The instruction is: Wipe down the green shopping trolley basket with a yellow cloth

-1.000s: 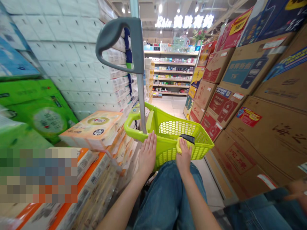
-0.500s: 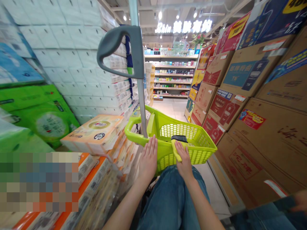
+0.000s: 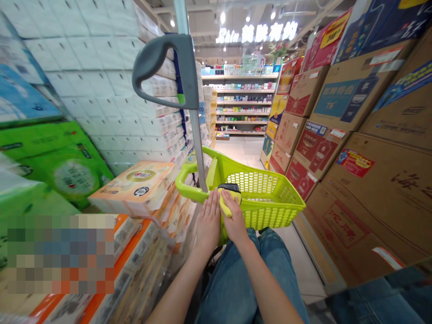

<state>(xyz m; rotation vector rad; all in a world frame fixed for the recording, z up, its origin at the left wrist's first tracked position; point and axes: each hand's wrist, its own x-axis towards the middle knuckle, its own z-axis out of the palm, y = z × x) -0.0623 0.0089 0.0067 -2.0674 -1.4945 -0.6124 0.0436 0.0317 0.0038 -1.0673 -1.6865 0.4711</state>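
Supermarket aisle, tissue-pack stacks (image 3: pixel 101 90) left, cardboard cartons (image 3: pixel 351 216) right: 1 lime-green shopping basket (image 3: pixel 259 182), 2 hands close together, left hand (image 3: pixel 208 220) flat at its near rim, right hand (image 3: pixel 234 213) clamped on 1 yellow black-topped packet (image 3: pixel 226 202) over that rim.

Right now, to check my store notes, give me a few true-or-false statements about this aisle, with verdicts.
1. The right hand lies on a yellow item with a black top. True.
2. The basket is blue wire. False: it is lime-green plastic.
3. The left hand grips the grey handle. False: it lies open at the basket's near side, well below the handle.
4. Cardboard cartons are stacked on the right of the aisle. True.
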